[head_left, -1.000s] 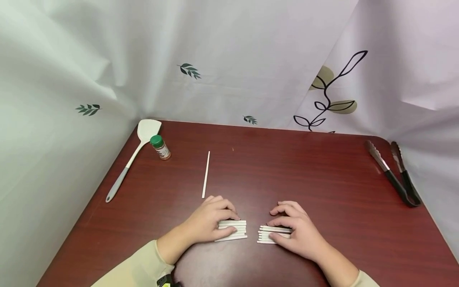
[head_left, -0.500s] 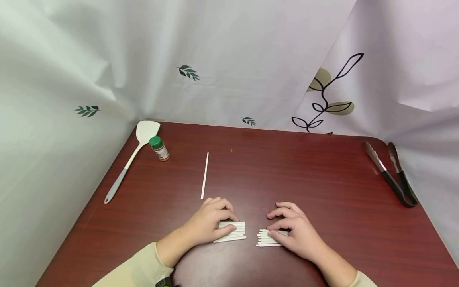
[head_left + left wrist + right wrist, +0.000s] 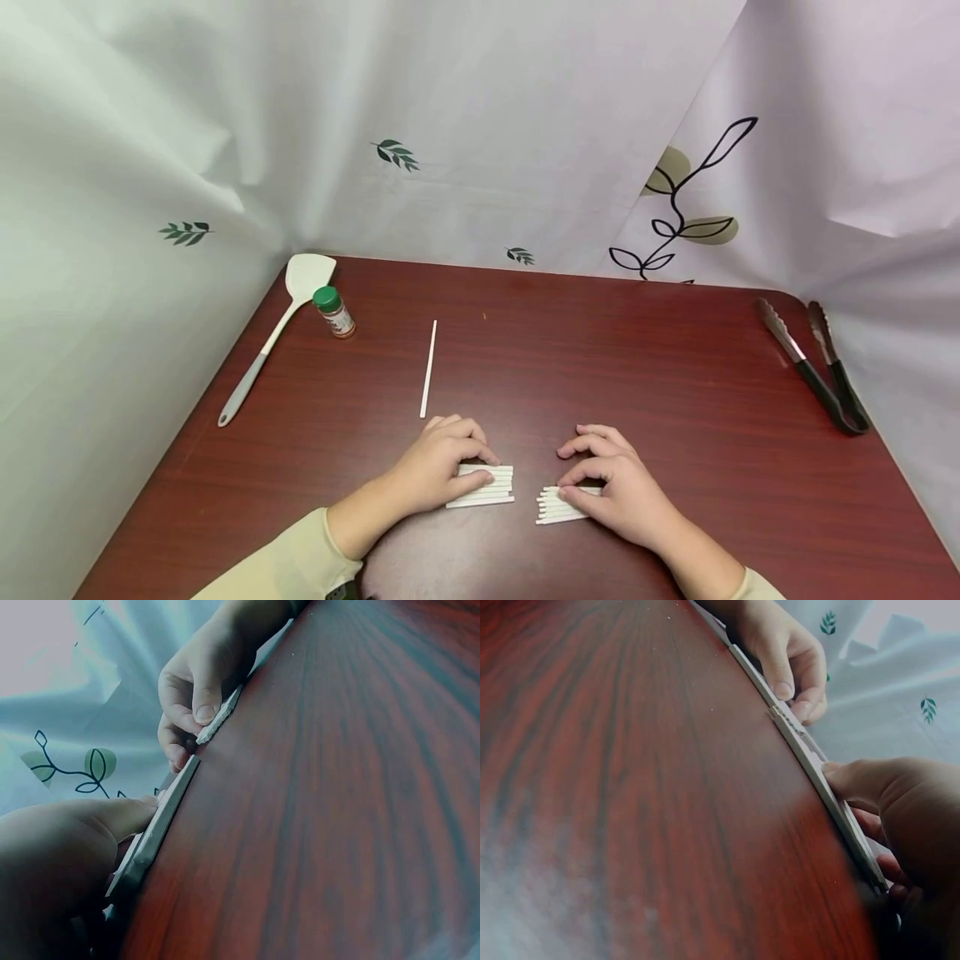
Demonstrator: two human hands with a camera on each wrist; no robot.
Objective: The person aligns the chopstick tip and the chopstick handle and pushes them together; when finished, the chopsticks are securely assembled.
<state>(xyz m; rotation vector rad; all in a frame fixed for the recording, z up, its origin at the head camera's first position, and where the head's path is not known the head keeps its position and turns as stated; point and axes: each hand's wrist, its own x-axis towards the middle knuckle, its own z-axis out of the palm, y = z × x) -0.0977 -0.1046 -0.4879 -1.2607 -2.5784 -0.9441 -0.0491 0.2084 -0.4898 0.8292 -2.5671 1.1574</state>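
Note:
Several thin white sticks lie side by side on the table, their right ends fairly even. My left hand holds this row, thumb on top and index finger at its far side; the palm hides the left ends. To the right, across a small gap, my right hand pinches a second row of white sticks between thumb and index finger. The left ends of that row are uneven, while its right ends are hidden. In the left wrist view, the left thumb presses on its row.
A single white stick lies farther back, beyond my left hand. At the back left are a white spatula with a grey handle and a green-capped spice jar. Metal tongs with black handles lie along the right edge. Curtains surround the table.
The right row of sticks has shifted toward the near edge and become tilted, and its far sticks are drawn closer together. My right index finger has come nearer the thumb. The left hand stays put.

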